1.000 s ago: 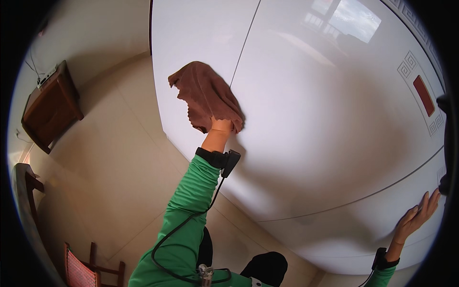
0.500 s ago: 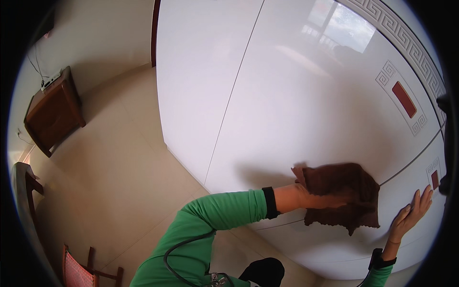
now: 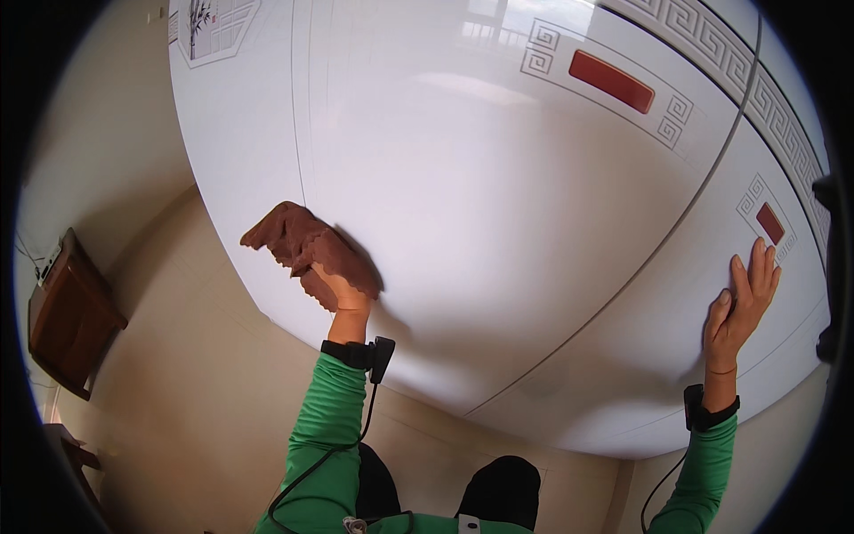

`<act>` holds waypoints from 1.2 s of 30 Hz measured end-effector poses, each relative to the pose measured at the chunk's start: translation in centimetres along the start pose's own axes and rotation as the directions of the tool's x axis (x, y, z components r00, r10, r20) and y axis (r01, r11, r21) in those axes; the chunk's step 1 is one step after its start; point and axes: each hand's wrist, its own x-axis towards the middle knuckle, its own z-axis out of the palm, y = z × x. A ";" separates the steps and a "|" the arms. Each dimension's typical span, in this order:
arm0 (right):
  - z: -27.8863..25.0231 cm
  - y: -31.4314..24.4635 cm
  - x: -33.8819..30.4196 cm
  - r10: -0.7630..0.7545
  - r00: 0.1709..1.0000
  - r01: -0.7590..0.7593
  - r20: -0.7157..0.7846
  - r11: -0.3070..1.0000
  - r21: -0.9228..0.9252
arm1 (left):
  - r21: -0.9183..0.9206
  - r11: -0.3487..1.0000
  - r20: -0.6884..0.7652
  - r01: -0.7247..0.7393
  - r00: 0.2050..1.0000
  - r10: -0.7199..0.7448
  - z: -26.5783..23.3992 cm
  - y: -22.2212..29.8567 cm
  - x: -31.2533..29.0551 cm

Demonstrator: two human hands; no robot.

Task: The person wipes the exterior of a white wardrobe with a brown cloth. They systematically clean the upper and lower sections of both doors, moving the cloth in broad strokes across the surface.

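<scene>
A brown cloth (image 3: 302,240) lies bunched against the glossy white wardrobe door (image 3: 480,249), close to its left side. My left hand (image 3: 345,294) holds this cloth against the surface, and the folds cover most of the fingers. Farther right, my right hand (image 3: 744,307) rests flat on the neighbouring white panel with its fingers spread and nothing in it. Its fingertips reach just below a small red recessed handle (image 3: 770,223). A larger red handle (image 3: 612,81) sits higher up on the middle door, framed by a grooved key pattern.
A dark wooden cabinet (image 3: 73,311) stands by the wall at the left. Beige tiled floor (image 3: 191,392) runs below the wardrobe. Part of a wooden seat (image 3: 76,454) shows at lower left. Black cables (image 3: 365,418) hang from my wrist straps.
My left hand has carried the cloth leftward and upward across the door. My right hand stays on the panel near the small handle. The view has shifted to the right.
</scene>
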 end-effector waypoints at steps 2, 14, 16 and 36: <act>0.0 -0.2 0.0 -0.001 1.000 0.002 -0.026 0.999 0.041 | -0.045 0.976 -0.054 -0.211 0.977 0.209 -1.4 5.8 -3.6; -0.8 -0.3 0.4 0.077 0.997 -0.077 0.007 0.976 0.204 | -0.714 0.150 -0.092 -0.684 0.304 0.948 -10.4 26.3 -15.7; -0.9 0.1 0.2 0.093 0.996 -0.091 0.007 0.953 0.291 | -0.945 0.209 0.151 -0.251 0.233 0.961 -9.7 24.8 -14.0; -8.9 -5.3 -7.3 0.179 0.971 -0.209 0.161 0.302 0.930 | -0.330 0.323 -0.415 -0.887 0.443 0.794 -11.6 34.9 -13.5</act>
